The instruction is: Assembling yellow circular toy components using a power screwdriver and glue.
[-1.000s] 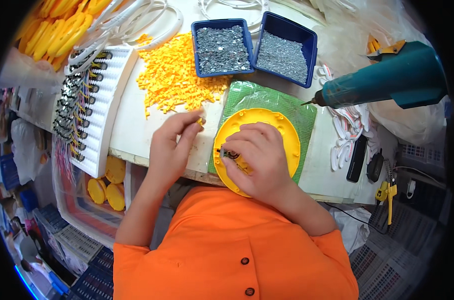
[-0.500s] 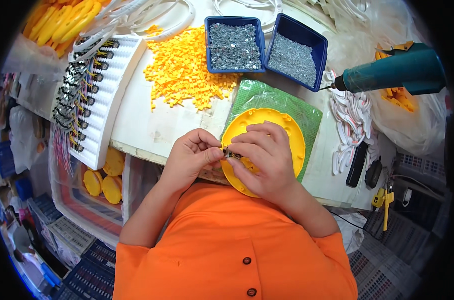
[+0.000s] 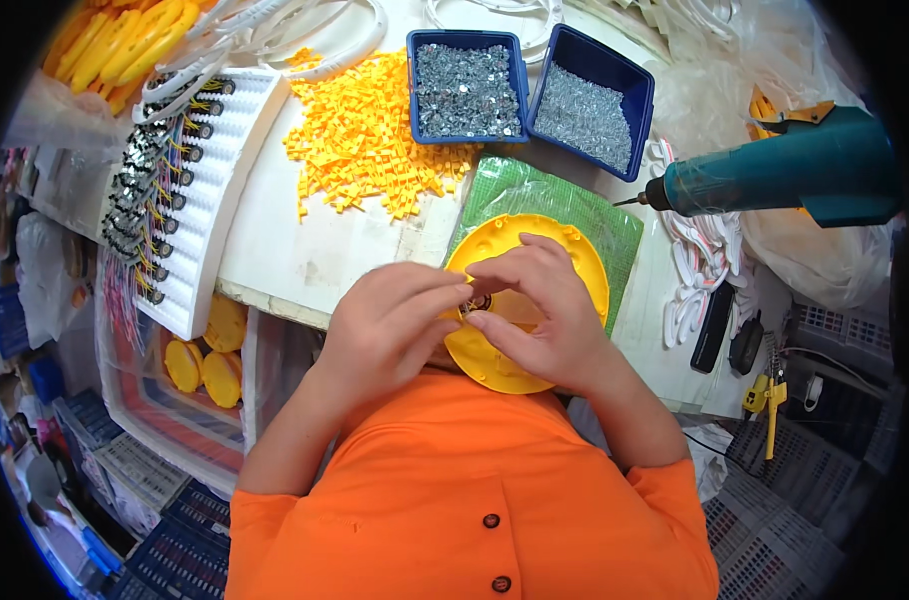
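Note:
A round yellow plastic shell (image 3: 583, 262) with raised posts inside its rim lies under my hands. Over its left part, my right hand (image 3: 547, 312) curls its thumb and forefinger around a small dark part (image 3: 480, 302), whose kind is too small to tell. From the left, my left hand (image 3: 387, 325) reaches to the same spot, fingers bent together and their tips meeting at the small part. What lies between its thumb and fingers is hidden. Beneath the shell is a green mat (image 3: 535, 185) covered in clear film.
A teal electric screwdriver (image 3: 765, 172) hangs at the right, its bit pointing left. Beyond the mat are blue bins of metal washers (image 3: 465, 90) and screws (image 3: 587, 115), with small yellow pieces (image 3: 365, 135) beside them. Wired parts fill a white foam tray (image 3: 210, 200) at left.
My left hand has turned over, so its back now covers the pinch seen before. The right thumb and forefinger have spread into a wider curve. The screwdriver has swung slightly left and down.

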`<state>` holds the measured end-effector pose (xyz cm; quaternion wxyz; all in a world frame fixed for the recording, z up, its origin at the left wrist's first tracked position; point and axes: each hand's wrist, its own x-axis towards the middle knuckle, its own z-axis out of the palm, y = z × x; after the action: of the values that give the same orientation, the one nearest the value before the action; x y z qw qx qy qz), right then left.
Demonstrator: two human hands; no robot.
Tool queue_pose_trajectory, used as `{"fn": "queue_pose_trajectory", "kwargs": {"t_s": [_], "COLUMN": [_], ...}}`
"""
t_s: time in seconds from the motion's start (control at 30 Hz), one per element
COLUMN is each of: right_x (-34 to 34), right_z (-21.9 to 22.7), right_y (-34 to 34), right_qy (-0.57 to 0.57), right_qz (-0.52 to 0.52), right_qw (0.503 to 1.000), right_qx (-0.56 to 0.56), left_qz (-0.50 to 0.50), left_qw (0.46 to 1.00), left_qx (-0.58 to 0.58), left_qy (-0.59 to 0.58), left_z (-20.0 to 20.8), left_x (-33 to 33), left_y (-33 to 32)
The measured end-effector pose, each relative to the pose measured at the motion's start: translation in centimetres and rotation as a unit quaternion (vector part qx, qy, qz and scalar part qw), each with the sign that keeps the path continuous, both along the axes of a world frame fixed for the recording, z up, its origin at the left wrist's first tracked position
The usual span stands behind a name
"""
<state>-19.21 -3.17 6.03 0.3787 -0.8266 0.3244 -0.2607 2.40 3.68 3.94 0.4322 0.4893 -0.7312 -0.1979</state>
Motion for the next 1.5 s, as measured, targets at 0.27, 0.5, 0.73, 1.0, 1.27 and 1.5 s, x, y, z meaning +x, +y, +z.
{"fn": "queue_pose_trajectory", "kwargs": {"t_s": [0.27, 0.5, 0.73, 1.0, 1.27, 1.5], "right_x": [0.9, 1.4, 1.8, -1.8, -5.5, -5.7], "right_z": [-0.6, -0.6, -1.2, 0.4, -1.0, -1.4], "right_y": [0.6, 0.5, 0.7, -0.8, 1.4, 1.0], "right_qy": [0.053, 0.081, 0.114, 0.082, 0.156, 0.141], "right_qz": [0.062, 0.028, 0.02, -0.035, -0.058, -0.055], "right_qw": [0.979, 0.98, 0.971, 0.985, 0.975, 0.979], "right_qx": [-0.187, -0.182, -0.21, -0.15, -0.148, -0.137], "left_qz": [0.117, 0.138, 0.104, 0.077, -0.157, -0.134], "left_qw": [0.859, 0.945, 0.857, 0.939, 0.964, 0.975], "left_qx": [0.338, 0.251, 0.386, 0.303, -0.02, 0.074], "left_qy": [0.367, 0.159, 0.325, 0.146, -0.212, -0.161], "left_z": [-1.3, -1.8, -2.0, -1.0, 0.7, 0.2], "left_x": [-2.4, -1.1, -1.6, -0.9, 0.2, 0.7], "left_y": [3.1, 2.7, 1.7, 0.3, -2.2, -3.2]}}
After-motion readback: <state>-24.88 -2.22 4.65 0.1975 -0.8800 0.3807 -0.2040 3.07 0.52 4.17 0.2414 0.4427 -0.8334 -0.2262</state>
